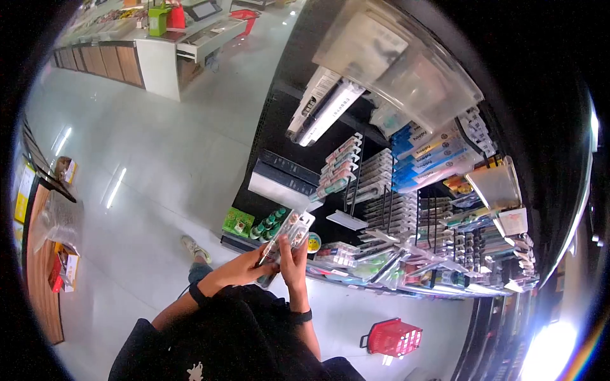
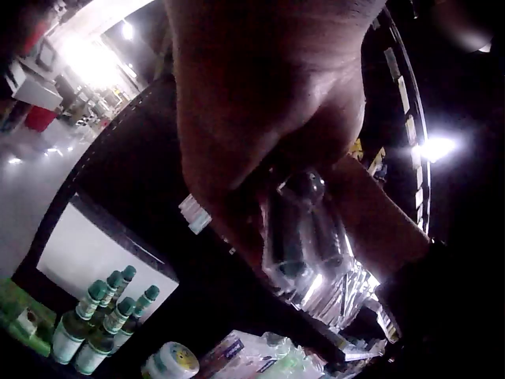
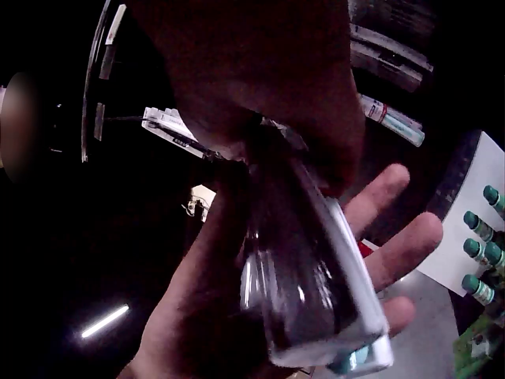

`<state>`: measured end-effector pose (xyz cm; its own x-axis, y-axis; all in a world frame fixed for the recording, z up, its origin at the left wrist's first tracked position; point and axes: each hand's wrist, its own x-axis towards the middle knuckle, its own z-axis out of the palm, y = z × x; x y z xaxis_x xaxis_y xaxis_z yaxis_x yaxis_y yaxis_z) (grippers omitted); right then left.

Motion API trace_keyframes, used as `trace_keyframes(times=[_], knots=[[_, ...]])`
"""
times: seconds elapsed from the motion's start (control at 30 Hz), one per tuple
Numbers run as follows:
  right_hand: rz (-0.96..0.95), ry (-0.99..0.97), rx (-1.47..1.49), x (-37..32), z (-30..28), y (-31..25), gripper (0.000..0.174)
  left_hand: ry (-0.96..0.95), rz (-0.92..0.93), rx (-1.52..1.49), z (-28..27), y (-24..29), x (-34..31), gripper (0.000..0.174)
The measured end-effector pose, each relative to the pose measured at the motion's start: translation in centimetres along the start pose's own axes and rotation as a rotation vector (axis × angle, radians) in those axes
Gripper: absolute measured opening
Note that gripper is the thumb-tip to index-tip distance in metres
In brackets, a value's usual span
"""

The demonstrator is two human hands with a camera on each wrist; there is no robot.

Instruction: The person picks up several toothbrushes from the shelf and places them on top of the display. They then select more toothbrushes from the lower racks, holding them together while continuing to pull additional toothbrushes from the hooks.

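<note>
A clear plastic package (image 1: 287,236) with a white hang tab is held in front of the shelf by both hands. My left hand (image 1: 240,269) grips its lower end; in the right wrist view this hand's fingers (image 3: 406,245) stretch behind the package (image 3: 304,276). My right hand (image 1: 293,267) holds it along the side, fingers reaching up toward the tab. In the left wrist view the back of my left hand (image 2: 268,103) covers much of the package (image 2: 304,237). Glare and shadow obscure what is inside it.
Beside the hands, the shelf bears green-capped bottles (image 1: 269,223), a green box (image 1: 237,221), a small round tub (image 1: 314,242) and a black-and-white box (image 1: 279,181). Packaged pens (image 1: 343,162) hang on hooks beyond. A red basket (image 1: 394,337) stands on the floor.
</note>
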<state>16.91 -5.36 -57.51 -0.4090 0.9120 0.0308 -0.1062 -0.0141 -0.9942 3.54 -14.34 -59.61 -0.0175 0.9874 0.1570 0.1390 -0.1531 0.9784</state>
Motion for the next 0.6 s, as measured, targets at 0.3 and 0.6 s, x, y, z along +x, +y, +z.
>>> trace_keyframes(times=[0.3, 0.6], knots=[[-0.039, 0.032, -0.084, 0.1, 0.1, 0.4, 0.013, -0.094, -0.285, -0.057, -0.7, 4.0, -2.3, 0.04], [-0.063, 0.025, -0.216, 0.1, -0.6, 1.3, 0.013, -0.08, -0.256, 0.259, 1.2, 3.4, -2.1, 0.042]])
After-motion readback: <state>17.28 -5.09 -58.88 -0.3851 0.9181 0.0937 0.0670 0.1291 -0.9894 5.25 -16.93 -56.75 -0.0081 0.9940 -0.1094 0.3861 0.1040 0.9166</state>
